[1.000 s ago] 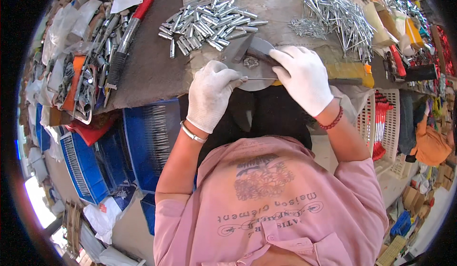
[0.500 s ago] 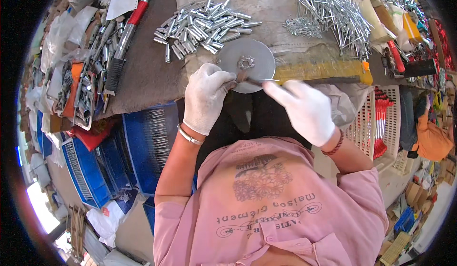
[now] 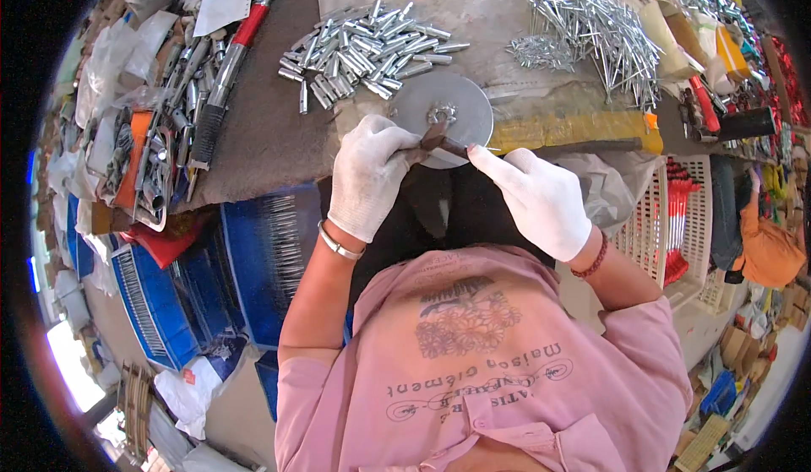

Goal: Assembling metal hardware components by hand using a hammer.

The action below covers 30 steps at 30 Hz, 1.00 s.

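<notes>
My left hand (image 3: 369, 172), in a white knit glove, is closed on a dark brown metal piece (image 3: 433, 139) in front of the round grey disc (image 3: 470, 105). My right hand (image 3: 541, 198), gloved too, pinches at the right end of this piece. Beside its fingertips a thin silver pin (image 3: 495, 149) sticks out; the rest of the pin is hidden. Small shiny metal parts (image 3: 441, 114) sit at the middle of the disc. Beyond it lies a heap of short silver metal tubes (image 3: 359, 50).
Long pins (image 3: 604, 37) and a small pile of short metal bits (image 3: 541, 52) lie far right. Tools and sockets (image 3: 160, 147) crowd the left. Blue bins (image 3: 262, 252) stand below the bench; a white basket (image 3: 697, 193) holds red-handled items. A person in orange (image 3: 770, 236) is far right.
My right hand, blurred half a second ago, now shows sharply, its fingertips closer to the dark metal piece. My left hand keeps its hold. The whole view has shifted slightly.
</notes>
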### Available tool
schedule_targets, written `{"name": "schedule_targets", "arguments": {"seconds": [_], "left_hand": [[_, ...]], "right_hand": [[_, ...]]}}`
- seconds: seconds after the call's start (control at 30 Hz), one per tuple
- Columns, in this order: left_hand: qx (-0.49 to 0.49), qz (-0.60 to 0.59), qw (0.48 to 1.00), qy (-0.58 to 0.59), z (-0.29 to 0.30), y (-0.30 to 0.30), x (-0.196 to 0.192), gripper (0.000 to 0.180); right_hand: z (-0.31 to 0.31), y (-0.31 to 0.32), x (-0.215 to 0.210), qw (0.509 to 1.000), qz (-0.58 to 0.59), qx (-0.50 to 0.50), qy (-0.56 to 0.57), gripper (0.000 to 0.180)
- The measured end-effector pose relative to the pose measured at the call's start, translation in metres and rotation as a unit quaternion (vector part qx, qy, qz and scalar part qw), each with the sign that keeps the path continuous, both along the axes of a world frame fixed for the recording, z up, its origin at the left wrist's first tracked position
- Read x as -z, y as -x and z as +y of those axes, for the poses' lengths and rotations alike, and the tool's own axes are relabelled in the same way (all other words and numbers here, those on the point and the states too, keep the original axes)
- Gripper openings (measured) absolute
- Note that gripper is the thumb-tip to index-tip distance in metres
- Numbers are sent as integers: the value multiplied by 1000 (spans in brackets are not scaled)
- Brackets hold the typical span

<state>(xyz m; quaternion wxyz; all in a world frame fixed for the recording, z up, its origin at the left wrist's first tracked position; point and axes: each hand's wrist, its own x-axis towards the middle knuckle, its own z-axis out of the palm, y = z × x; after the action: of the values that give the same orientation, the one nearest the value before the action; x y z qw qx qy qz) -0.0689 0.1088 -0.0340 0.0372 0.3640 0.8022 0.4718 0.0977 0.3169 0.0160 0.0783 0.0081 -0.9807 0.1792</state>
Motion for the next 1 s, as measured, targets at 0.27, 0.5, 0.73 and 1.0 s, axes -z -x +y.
{"name": "schedule_targets", "arguments": {"seconds": [0.27,0.5,0.73,1.0], "left_hand": [[-6,17,1000,17,-2,-3,-4,13],[-6,19,1000,-7,3,4,-3,13],[31,154,988,4,-8,7,-18,13],[22,80,997,-6,-7,-7,-15,11]], "right_hand": [[9,18,-13,977,107,35,180,49],[13,5,8,998,59,-18,-31,54],[14,32,2,974,139,-6,180,45],[16,43,-8,994,104,3,-29,20]]}}
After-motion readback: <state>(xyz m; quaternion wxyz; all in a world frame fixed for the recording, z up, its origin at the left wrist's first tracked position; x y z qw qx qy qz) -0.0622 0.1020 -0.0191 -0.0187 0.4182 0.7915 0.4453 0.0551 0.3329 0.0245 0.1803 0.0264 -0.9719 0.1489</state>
